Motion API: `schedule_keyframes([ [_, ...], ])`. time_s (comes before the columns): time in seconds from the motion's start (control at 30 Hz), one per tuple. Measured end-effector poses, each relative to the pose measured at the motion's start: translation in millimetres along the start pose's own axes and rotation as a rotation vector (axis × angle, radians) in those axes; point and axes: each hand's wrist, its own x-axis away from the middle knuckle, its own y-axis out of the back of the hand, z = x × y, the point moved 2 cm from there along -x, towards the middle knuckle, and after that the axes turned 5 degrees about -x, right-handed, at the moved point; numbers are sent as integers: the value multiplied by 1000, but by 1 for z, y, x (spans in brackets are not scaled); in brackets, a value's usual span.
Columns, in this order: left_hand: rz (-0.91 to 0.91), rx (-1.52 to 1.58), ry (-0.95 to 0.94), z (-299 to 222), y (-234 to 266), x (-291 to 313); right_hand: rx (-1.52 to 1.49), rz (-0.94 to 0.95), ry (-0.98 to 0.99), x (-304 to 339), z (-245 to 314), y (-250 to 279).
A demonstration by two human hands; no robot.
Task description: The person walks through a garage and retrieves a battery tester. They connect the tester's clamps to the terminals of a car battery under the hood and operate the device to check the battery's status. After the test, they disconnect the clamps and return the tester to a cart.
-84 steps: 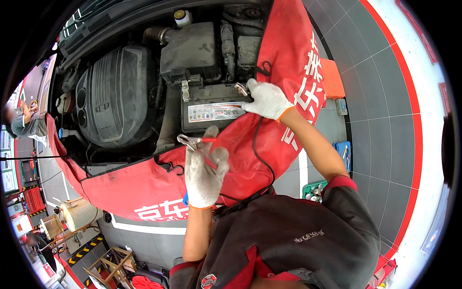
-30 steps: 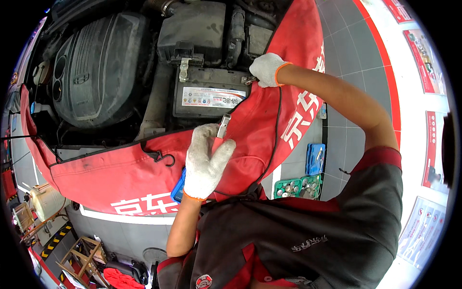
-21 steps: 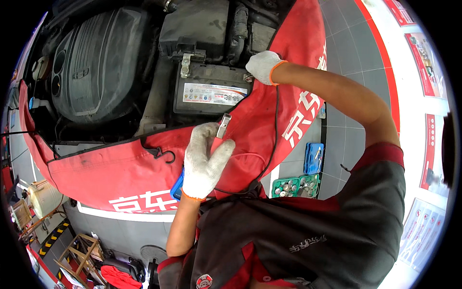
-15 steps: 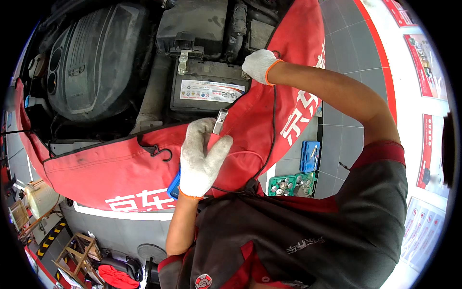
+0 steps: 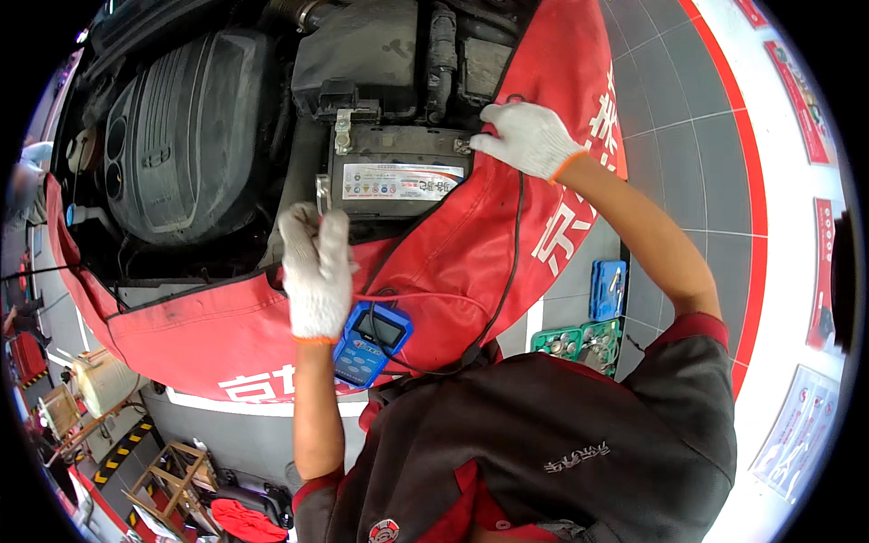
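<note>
My left hand (image 5: 317, 267), in a white knitted glove with an orange cuff, is closed on a test-lead clamp (image 5: 323, 192). Its metal jaws point up beside the left front of the car battery (image 5: 403, 181); its red lead (image 5: 421, 297) trails right over the red cover. At the battery's right end, my gloved right hand (image 5: 532, 140) has thumb and fingers apart next to the metal terminal (image 5: 463, 145). No object shows between those fingers. A blue battery tester (image 5: 371, 344) lies on the cover below my left hand. Another terminal (image 5: 343, 131) stands at the battery's left end.
A red fender cover (image 5: 190, 335) drapes over the car's edge. The engine cover (image 5: 195, 136) fills the left of the bay, a black box (image 5: 358, 59) sits behind the battery. On the floor are a blue case (image 5: 607, 290) and a green tool case (image 5: 557, 342).
My left hand has carried the clamp left and up, toward the battery's left side, uncovering the tester. My right hand has shifted slightly right, its fingers spreading beside the terminal.
</note>
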Motion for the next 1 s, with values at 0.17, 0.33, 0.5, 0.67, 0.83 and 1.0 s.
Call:
schedule_keyframes([
  [0.17, -57, -698, -182, -3, -14, -61, -279, -469, -37, 58, -32, -25],
  [0.33, 121, -1146, -145, 15, -45, -102, -272, -695, 93, 89, -37, -63],
  [0.5, 147, -1287, -217, 8, -55, -118, -330, -845, 77, 91, -42, -83],
  [0.67, 165, -1283, -223, 3, -59, -117, -356, -872, 81, 92, -46, -87],
  [0.83, 154, -1133, -229, 13, -56, -113, -378, -870, 81, 93, -48, -88],
  [1.0, 126, -959, -258, 20, -50, -118, -378, -870, 75, 94, -48, -88],
])
